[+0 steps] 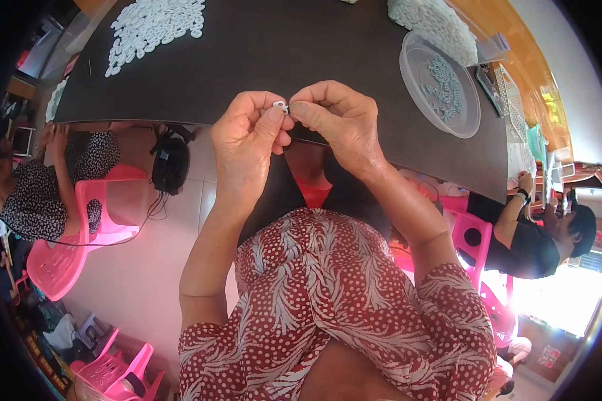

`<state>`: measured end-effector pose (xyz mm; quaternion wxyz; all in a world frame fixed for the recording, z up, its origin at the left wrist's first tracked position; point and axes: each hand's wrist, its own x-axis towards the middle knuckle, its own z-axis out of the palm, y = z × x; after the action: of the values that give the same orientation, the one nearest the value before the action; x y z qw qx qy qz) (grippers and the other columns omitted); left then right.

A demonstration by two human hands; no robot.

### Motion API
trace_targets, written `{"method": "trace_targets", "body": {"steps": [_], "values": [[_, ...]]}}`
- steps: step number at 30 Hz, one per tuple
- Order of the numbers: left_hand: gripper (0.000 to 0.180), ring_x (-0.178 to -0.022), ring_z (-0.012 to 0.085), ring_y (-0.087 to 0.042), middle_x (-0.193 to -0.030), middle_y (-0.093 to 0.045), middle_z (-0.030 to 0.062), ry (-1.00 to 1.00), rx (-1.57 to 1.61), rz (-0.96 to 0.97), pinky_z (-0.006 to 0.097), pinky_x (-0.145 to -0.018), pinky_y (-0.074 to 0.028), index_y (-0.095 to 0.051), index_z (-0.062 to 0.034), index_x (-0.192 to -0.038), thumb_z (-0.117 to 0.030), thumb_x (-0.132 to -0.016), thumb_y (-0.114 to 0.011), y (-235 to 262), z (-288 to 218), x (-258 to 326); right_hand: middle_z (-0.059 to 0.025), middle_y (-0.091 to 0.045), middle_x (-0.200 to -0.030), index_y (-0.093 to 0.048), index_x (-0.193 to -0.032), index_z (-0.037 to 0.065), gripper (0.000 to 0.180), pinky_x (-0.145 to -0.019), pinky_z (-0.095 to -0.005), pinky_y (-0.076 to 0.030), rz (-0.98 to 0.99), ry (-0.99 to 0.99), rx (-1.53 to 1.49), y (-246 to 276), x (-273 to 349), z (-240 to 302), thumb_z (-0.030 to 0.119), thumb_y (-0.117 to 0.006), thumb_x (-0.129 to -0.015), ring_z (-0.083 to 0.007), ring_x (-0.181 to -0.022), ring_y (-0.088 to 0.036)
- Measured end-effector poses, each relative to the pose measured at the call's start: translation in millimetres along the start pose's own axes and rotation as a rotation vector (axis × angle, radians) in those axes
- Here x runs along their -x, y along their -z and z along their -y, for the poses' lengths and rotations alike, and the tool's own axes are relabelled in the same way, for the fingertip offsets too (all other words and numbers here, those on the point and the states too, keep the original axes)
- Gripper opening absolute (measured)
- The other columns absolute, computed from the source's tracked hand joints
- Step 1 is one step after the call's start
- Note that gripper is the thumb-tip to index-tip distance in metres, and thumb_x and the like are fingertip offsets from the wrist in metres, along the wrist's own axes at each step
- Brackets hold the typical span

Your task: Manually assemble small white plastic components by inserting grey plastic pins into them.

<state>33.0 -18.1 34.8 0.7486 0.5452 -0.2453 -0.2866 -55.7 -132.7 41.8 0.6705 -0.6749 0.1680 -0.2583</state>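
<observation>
While both hands [247, 137] [341, 123] pinch a white piece [280, 105], long axis roughly sideways, dark end [287, 109] rightward

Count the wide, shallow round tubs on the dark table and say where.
1: a clear tub, on the table right of the right hand, with small blue-grey pieces inside and a pack of white pieces just beyond it. No others seem hidden.

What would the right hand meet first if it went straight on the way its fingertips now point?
Probably the small white piece pinched by the left hand; the right hand is so close that whether they already touch is unclear.
</observation>
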Motion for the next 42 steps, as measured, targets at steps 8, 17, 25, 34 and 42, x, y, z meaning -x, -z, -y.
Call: {"method": "trace_targets", "body": {"steps": [8, 17, 25, 34, 42], "values": [[0.01, -0.059, 0.0076, -0.053, -0.074, -0.06, 0.0048, 0.011, 0.025, -0.021, 0.019, -0.053, -0.043, -0.058, 0.0021, -0.091, -0.007, -0.09, -0.055, 2, 0, 4, -0.0079, -0.064, -0.078, -0.06, -0.087, -0.007, 0.011, -0.065, -0.0223, -0.05, 0.009, -0.006, -0.05, -4, 2, -1, 0.003, -0.06, -0.084, -0.0098, -0.072, -0.061], [0.008, -0.059, 0.0054, -0.051, -0.074, -0.059, 0.0034, -0.029, -0.055, -0.056, 0.018, -0.052, -0.042, -0.058, 0.0014, -0.091, -0.006, -0.091, -0.054, -1, 4, 9, -0.0054, -0.064, -0.076, -0.061, -0.086, -0.005, 0.009, -0.062, -0.0213, -0.048, 0.034, 0.023, 0.004, -6, 3, -5, 0.003, -0.06, -0.084, -0.0076, -0.071, -0.059], [0.005, -0.058, 0.0054, -0.051, -0.07, -0.058, 0.0014, -0.222, -0.294, -0.155, 0.02, -0.051, -0.043, -0.056, -0.001, -0.086, 0.002, -0.088, -0.053, -5, 16, 13, -0.0025, -0.062, -0.073, -0.061, -0.083, -0.003, 0.008, -0.057, -0.0204, -0.044, 0.063, 0.048, 0.108, -6, 3, -12, 0.004, -0.059, -0.084, -0.005, -0.066, -0.054], [0.007, -0.057, 0.0031, -0.048, -0.072, -0.058, 0.0007, -0.051, -0.035, -0.148, 0.016, -0.049, -0.039, -0.058, -0.0007, -0.087, 0.002, -0.088, -0.052, 1, 11, 13, -0.0049, -0.062, -0.076, -0.061, -0.085, -0.005, 0.01, -0.065, -0.0227, -0.048, 0.106, -0.037, 0.028, -11, 3, -8, 0.004, -0.057, -0.086, -0.0081, -0.072, -0.057], [0.006, -0.059, 0.0037, -0.049, -0.072, -0.058, 0.0012, -0.058, -0.094, -0.153, 0.017, -0.052, -0.041, -0.059, 0.0003, -0.087, 0.002, -0.088, -0.053, 4, 12, 12, -0.0056, -0.063, -0.077, -0.061, -0.087, -0.005, 0.011, -0.067, -0.0233, -0.048, 0.11, -0.033, 0.084, -12, 1, -11, 0.005, -0.056, -0.087, -0.009, -0.073, -0.058]]}}
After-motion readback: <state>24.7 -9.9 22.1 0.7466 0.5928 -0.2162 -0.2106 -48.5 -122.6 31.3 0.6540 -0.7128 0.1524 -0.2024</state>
